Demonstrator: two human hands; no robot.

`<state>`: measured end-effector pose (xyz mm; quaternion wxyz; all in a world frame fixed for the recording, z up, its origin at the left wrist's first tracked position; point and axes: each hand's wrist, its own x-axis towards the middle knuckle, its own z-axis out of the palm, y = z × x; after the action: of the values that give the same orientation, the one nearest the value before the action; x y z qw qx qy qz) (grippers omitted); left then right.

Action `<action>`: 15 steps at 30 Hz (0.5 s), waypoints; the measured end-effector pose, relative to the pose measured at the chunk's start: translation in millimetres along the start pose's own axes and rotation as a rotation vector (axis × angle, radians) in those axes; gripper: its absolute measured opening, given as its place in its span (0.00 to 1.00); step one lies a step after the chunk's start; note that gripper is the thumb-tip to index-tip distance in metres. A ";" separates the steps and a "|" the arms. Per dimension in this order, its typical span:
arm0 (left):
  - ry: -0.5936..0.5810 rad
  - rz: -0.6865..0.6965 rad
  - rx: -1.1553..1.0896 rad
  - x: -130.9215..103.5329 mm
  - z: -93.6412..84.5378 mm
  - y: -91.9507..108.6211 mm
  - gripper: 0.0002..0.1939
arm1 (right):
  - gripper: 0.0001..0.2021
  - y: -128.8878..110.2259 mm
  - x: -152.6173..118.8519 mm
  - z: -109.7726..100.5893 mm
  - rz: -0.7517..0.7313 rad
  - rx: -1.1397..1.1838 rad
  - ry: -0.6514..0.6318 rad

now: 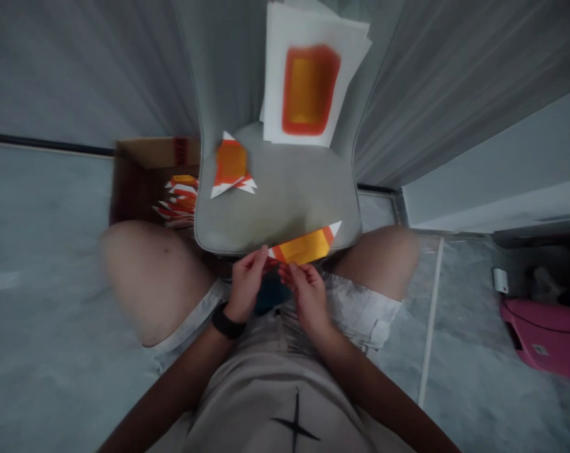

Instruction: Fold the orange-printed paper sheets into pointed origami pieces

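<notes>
Between my hands is a folded sheet of paper, orange-yellow with red-orange and white ends, its white tip pointing up to the right over the chair's front edge. My left hand, with a black band at the wrist, pinches the paper's left end. The fingers of my right hand grip its lower edge near the middle. A finished-looking folded paper piece with pointed white corners lies on the left of the grey chair seat. Leaning on the backrest is a stack of printed sheets.
A cardboard box left of the chair holds several folded paper pieces. My bare knees flank the seat. On the floor at right lie a pink case and a small white device. Grey curtains hang behind.
</notes>
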<state>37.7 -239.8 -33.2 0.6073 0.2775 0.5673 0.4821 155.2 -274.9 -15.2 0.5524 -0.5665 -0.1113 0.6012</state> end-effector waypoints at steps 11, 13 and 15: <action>-0.182 0.025 0.290 4.7 -33.0 8.8 0.26 | 0.22 -12.1 23.8 -25.4 0.009 -0.189 -0.017; -0.215 0.030 0.325 8.9 -33.2 15.7 0.27 | 0.21 -14.6 24.5 -25.4 -0.028 -0.265 -0.039; -0.276 -0.003 0.360 13.3 -31.1 20.7 0.25 | 0.20 -16.6 24.1 -23.4 -0.044 -0.320 -0.079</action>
<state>1.0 -226.5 -26.8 0.6204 0.4440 0.5561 0.3298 189.1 -261.3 -23.8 0.4633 -0.6206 -0.2397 0.5855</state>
